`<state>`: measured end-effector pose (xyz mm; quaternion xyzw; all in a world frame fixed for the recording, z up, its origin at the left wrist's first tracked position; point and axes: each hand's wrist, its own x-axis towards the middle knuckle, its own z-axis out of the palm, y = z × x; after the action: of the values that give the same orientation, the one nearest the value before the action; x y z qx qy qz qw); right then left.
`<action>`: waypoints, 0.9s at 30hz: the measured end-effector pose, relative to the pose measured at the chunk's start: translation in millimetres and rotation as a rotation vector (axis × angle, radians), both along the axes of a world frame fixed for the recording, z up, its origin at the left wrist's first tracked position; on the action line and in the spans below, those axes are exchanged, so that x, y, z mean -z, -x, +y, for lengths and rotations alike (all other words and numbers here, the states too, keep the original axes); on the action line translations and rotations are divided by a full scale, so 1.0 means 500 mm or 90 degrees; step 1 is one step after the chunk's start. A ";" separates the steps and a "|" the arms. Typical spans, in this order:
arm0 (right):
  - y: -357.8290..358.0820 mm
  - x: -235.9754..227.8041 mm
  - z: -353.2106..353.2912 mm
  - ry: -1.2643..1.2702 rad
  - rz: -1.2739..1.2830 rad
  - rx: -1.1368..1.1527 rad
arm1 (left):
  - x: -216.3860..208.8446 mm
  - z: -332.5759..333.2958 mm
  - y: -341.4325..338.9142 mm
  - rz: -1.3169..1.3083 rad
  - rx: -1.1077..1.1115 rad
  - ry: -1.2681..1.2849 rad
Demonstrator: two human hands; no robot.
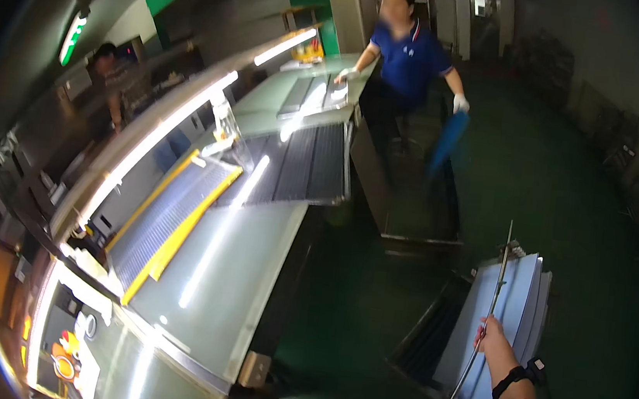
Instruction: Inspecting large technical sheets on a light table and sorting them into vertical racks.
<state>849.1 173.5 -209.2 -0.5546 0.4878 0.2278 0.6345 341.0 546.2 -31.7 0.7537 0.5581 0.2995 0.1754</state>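
Observation:
My right hand point(486, 335) reaches in from the lower right, a black band around its wrist. Its fingers are closed on a long thin panel point(503, 269), seen almost edge-on as a narrow upright line. Whether it is a flat sheet or a bar is hard to tell from this angle. Right beside it, several pale blue sheets point(525, 299) stand on edge in a rack point(422, 339) low over the floor. My left hand is out of view.
A long glass-topped bench point(250, 270) runs along the left under light tubes. On it lie a yellow-framed ribbed panel point(177, 220) and dark panels point(300, 162). Across the way, a gloved person point(415, 69) holds a blue sheet point(450, 139). The floor point(587, 251) is green.

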 end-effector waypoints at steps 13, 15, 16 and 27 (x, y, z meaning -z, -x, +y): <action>0.084 -0.086 -0.292 0.194 -0.256 0.128 | 0.048 0.041 -0.038 -0.030 -0.009 0.033; 0.116 -0.097 -0.338 0.220 -0.310 0.150 | 0.057 0.038 -0.042 -0.038 -0.008 0.036; 0.130 -0.124 -0.348 0.236 -0.308 0.156 | 0.059 0.036 -0.037 -0.039 -0.011 0.038; 0.293 -0.132 -0.492 0.348 -0.317 0.310 | 0.099 0.047 -0.066 -0.059 0.008 0.060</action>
<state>702.6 -72.7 -143.2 -0.6090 0.4790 -0.2060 0.5977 373.9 569.9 -81.1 0.7333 0.5581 0.3065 0.2386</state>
